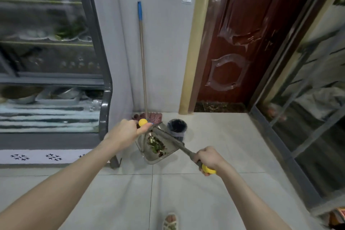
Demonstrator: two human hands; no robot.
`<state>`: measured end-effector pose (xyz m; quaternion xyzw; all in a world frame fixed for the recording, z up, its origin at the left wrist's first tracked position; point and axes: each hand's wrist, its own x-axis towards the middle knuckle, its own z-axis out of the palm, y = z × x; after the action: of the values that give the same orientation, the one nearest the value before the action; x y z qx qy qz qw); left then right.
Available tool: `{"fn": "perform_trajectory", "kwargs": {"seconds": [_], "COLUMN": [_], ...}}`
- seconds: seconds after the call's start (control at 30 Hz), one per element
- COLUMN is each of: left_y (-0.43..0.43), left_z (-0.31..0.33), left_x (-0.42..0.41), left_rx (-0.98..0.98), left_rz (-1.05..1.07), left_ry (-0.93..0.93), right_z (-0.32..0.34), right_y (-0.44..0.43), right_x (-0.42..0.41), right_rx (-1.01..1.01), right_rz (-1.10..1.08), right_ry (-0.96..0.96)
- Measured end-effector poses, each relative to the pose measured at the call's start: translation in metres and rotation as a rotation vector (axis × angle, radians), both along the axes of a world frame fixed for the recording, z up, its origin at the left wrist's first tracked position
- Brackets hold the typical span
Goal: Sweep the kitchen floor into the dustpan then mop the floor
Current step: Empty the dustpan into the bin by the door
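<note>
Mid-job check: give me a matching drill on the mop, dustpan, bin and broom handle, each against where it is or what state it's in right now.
Things:
1 mop
2 dustpan
3 bin
4 broom handle

States:
A gripped by the right hand
B leaning against the wall
C holding green scraps, its handle in the left hand
D standing on the floor, lined with a dark bag

Pairs: 1-B; 2-C; 3-D; 4-A

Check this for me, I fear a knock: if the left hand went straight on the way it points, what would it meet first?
Probably the mop head at the wall's foot, just beyond the left hand; depth is unclear, so the bin could be near that line too.
</note>
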<state>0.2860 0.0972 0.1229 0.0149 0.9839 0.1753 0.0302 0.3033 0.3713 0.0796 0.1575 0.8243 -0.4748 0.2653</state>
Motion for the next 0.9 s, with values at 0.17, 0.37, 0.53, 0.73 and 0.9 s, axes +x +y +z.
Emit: {"fn": "perform_trajectory", "kwargs": {"seconds": [0.17,0.37,0.53,0.73,0.9], "left_y": [0.026,0.066,0.1,0.146,0.198], "left_z": [0.004,0.009,0.01,0.009,0.004], "left_x": [-0.081,-0.18,-0.24,-0.301,-0.336], "left_rx": [-0.075,-0.226,-0.258,-0.278,-0.225], "left_rz": [-0.071,-0.156,-0.22,-0.238,-0.14], "left_ry": [0.04,0.06,-0.019,-0.047,-0.113], "right_z": [0.0,0.013,0.006,-0.01,-0.017], "right_y": [0.026,0.053,0.083,0.125,0.17], "right_x": [-0.081,-0.188,-0.247,-0.314,-0.363], "right_rx": [-0.085,-0.108,-0.132,-0.176,-0.188], "right_rz": [-0.031,-0.034,-0.074,-0.102,-0.05], "right_ry": [0.034,0.071,0.04,0.014,-0.033]}}
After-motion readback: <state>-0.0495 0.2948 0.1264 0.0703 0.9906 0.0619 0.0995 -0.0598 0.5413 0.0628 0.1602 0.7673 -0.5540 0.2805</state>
